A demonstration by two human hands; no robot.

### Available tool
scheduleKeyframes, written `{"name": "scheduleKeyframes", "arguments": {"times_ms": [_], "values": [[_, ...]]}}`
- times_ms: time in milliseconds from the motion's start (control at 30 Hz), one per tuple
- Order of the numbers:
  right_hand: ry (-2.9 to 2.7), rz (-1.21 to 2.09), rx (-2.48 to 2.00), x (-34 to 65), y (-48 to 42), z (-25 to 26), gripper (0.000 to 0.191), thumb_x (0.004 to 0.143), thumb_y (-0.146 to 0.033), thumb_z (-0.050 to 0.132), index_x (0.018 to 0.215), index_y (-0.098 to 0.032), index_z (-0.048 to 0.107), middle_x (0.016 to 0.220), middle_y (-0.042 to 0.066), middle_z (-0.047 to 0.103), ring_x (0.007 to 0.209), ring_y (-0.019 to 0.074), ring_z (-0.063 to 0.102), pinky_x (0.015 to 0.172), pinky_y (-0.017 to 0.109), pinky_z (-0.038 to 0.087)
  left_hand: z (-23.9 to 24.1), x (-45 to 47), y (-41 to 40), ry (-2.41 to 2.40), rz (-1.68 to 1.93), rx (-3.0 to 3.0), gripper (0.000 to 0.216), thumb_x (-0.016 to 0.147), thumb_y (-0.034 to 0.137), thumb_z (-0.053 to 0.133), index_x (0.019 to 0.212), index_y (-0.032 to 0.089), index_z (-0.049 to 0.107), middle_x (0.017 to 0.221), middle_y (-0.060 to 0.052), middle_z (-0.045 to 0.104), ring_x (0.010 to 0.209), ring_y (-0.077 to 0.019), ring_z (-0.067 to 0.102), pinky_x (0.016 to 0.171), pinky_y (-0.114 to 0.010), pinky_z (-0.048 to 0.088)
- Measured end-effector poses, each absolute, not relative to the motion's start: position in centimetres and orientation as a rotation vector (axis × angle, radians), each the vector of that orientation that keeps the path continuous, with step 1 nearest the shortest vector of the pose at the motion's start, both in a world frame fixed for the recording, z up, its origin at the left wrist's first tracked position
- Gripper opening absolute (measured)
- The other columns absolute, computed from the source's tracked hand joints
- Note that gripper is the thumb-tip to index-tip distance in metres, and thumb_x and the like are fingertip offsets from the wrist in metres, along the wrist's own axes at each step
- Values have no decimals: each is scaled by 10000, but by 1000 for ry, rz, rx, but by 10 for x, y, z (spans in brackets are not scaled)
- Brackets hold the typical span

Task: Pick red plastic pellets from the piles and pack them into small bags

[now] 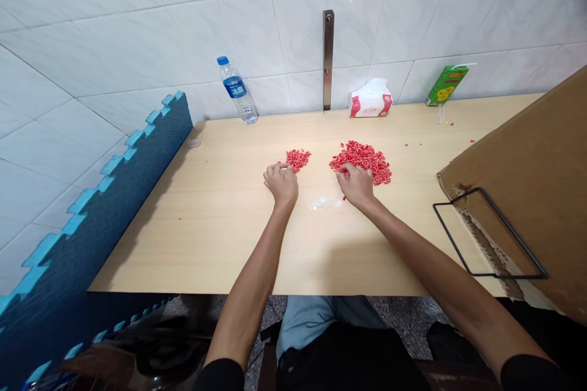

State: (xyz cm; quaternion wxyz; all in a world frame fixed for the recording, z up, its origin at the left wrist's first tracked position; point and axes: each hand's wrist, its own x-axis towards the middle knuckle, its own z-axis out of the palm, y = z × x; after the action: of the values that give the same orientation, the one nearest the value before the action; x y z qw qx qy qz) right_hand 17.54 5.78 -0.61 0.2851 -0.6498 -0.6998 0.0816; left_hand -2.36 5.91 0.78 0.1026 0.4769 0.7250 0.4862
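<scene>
Two heaps of small red pieces lie on a light wooden table (220, 220). The small heap (298, 158) is just beyond my left hand (281, 184), whose fingers are curled and pinched at the heap's near edge. The large heap (362, 159) lies in front of my right hand (354, 185), whose fingers are bent into its near edge with a red piece showing among them. A few clear plastic bits (324, 203) lie on the table between my wrists.
Against the tiled wall stand a water bottle (236, 91), a tissue pack (370, 101) and a green carton (446, 84). A blue foam mat (114, 195) borders the left side. A cardboard sheet (536, 189) and black wire frame (488, 233) occupy the right. Stray red pieces dot the table.
</scene>
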Motion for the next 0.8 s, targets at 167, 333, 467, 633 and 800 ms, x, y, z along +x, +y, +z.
{"name": "scheduleKeyframes", "arguments": {"times_ms": [167,333,467,633,800], "values": [[-1936,200,-1717,171,65,-5,159,885,-276,497,900,-216,643,859,50,704,891,246,572,816,386,266,3,-26,59,2036,1508,1415,71,804,225,566,773,213,629,987,-68,611,1039,-249,502,955,-404,385],[-1941,185,-1722,171,69,-11,147,882,-259,508,852,-213,644,913,51,711,912,251,562,822,399,265,-2,-28,61,1977,1561,1432,72,798,211,562,757,213,621,933,-57,617,1004,-235,515,933,-381,408],[-1889,195,-1668,173,68,-13,161,890,-272,514,812,-209,640,871,53,706,886,243,566,849,412,287,0,-23,55,1986,1567,1531,67,808,208,567,774,213,625,945,-60,619,1006,-241,513,927,-396,404],[-1638,408,-1400,173,57,-11,208,899,-355,512,915,-198,647,758,48,686,766,208,608,811,373,419,6,-7,36,1743,1538,1975,114,864,230,542,848,203,651,899,-57,647,931,-214,551,903,-385,411],[-1386,862,-1118,165,47,-7,244,858,-427,566,891,-193,628,805,38,693,773,183,666,720,317,514,8,6,25,1499,1407,2132,187,890,299,550,992,204,674,887,-57,662,882,-191,579,856,-352,430]]}}
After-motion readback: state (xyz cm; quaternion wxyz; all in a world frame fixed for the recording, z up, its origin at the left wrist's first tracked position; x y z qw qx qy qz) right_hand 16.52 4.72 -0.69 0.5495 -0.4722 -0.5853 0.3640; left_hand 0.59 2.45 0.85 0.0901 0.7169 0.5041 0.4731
